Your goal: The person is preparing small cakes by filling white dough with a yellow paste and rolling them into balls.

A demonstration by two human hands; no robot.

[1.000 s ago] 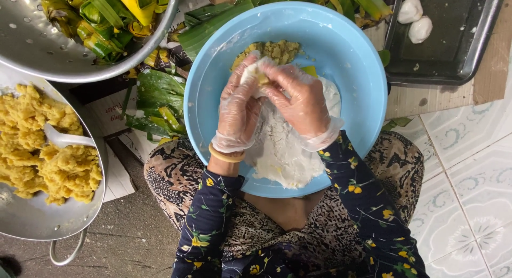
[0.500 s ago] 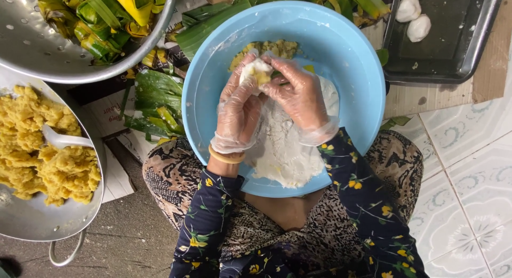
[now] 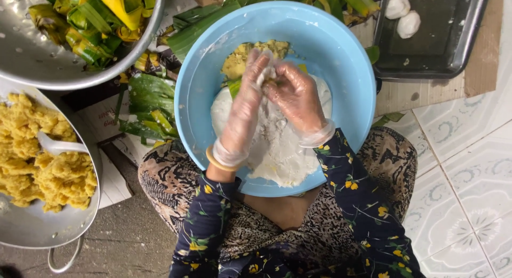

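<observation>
Both hands work over a blue bowl point(image 3: 341, 48) that rests on the person's lap at the centre of the view. The left hand point(image 3: 246, 99) and the right hand point(image 3: 294, 96) wear thin clear gloves and meet at about 12 o'clock of the bowl's middle, fingertips pressed together around a small lump point(image 3: 268, 78) of white dough. Both hands are pinched on that lump; most of it is hidden by the fingers, so its shape and any filling inside cannot be made out.

Under the hands lies the white dough mass point(image 3: 277, 155), spreading toward 6 o'clock in the bowl, partly covered by the wrists. At 12 o'clock in the bowl sits a heap of yellow crumble point(image 3: 250, 51), its near edge hidden behind the left fingers. A sliver of green leaf point(image 3: 234, 87) shows just beside the left hand.

At 9 o'clock of the bowl, a metal pan point(image 3: 53, 232) holds yellow mash point(image 3: 32, 166) with a white spoon point(image 3: 58, 146) lying in it; the pan is cut off at the left edge. At 10 o'clock a metal colander point(image 3: 32, 70) holds folded leaf wraps point(image 3: 101, 19), cut off at the top. Loose banana leaves point(image 3: 146, 104) lie between colander and bowl. At 2 o'clock a dark tray point(image 3: 442, 48) holds two white balls point(image 3: 402, 14), its top cut off.
</observation>
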